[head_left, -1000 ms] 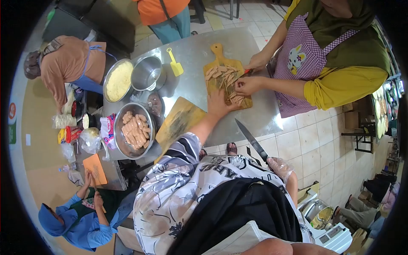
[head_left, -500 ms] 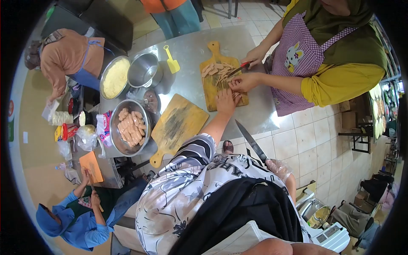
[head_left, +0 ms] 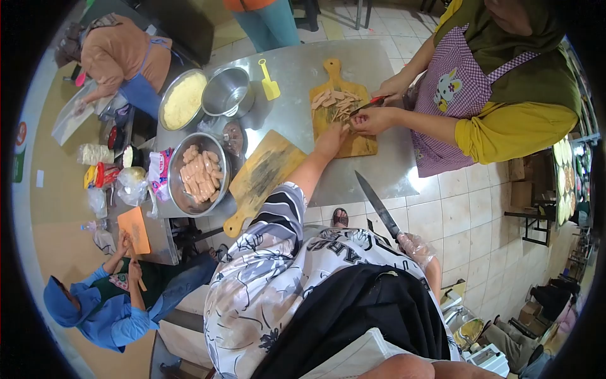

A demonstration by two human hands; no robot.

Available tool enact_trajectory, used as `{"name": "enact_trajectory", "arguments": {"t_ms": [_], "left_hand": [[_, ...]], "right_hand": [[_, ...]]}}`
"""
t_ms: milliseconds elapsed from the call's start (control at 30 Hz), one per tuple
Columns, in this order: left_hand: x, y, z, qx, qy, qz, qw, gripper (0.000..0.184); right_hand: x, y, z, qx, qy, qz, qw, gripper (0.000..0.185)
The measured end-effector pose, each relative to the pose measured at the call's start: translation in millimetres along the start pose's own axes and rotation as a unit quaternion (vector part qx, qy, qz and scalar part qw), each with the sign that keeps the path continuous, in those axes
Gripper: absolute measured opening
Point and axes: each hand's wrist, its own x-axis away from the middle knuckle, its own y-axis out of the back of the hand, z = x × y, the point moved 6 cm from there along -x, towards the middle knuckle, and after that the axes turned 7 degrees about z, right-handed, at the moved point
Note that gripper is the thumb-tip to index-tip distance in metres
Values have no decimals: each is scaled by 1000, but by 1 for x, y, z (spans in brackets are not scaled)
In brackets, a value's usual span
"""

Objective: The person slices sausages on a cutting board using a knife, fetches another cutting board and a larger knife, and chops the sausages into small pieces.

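Left hand (head_left: 329,141) at board (head_left: 360,149), upper centre, near strips (head_left: 334,100); can't tell if gripping any. Gloved right hand (head_left: 416,248) holds knife (head_left: 377,203), right of centre. Best keep left fingertips clear of co-worker's blade (head_left: 362,108), own knife aside.

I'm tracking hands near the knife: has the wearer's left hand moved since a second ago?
Yes: the left hand has shifted slightly away from the handleless end of the wooden cutting board bearing slices.
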Motion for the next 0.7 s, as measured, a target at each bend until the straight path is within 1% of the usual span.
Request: {"name": "enact_trajectory", "arguments": {"t_ms": [67, 100, 167, 200, 233, 300, 367, 400, 467, 500, 567, 600, 667, 700], "left_hand": [[3, 15, 14, 83, 49, -49, 994, 21], [8, 23, 17, 80, 55, -52, 994, 21], [24, 48, 31, 77, 93, -116, 986, 20], [35, 56, 40, 73, 100, -121, 985, 20], [48, 65, 46, 52, 90, -123, 987, 19], [77, 79, 63, 29, 86, -129, 987, 18], [107, 78, 82, -54, 108, -53, 991, 20], [119, 79, 86, -55, 114, -56, 990, 20], [139, 77, 94, -108, 171, 11, 979, 28], [148, 78, 93, -108, 178, 12, 978, 28], [157, 85, 77, -203, 154, -15, 967, 40], [160, 82, 77, -202, 158, -13, 967, 40], [165, 83, 73, -209, 159, -75, 962, 47], [166, 81, 74, -205, 162, -73, 962, 47]], "right_hand": [[-1, 0, 7, -31, 11, 4, 999, 43], [-5, -1, 8, -27, 14, 9, 999, 43], [-13, -2, 10, -18, 13, 17, 1000, 43], [-19, -3, 12, -5, 25, 22, 999, 45], [-27, -6, 12, 0, 28, 28, 999, 45], [-42, -11, 19, 26, 84, 30, 996, 46], [-54, -17, 31, 36, 70, 46, 996, 46], [-61, -23, 36, 41, 51, 61, 996, 47], [-67, -37, 60, 59, 6, 94, 994, 49], [-78, -45, 61, 61, 5, 99, 993, 49], [-99, -61, 77, 167, 109, 40, 979, 51], [-104, -67, 85, 168, 107, 44, 979, 51], [-106, -79, 108, 129, 43, 61, 989, 51], [-110, -86, 115, 132, 39, 63, 989, 51]]}}
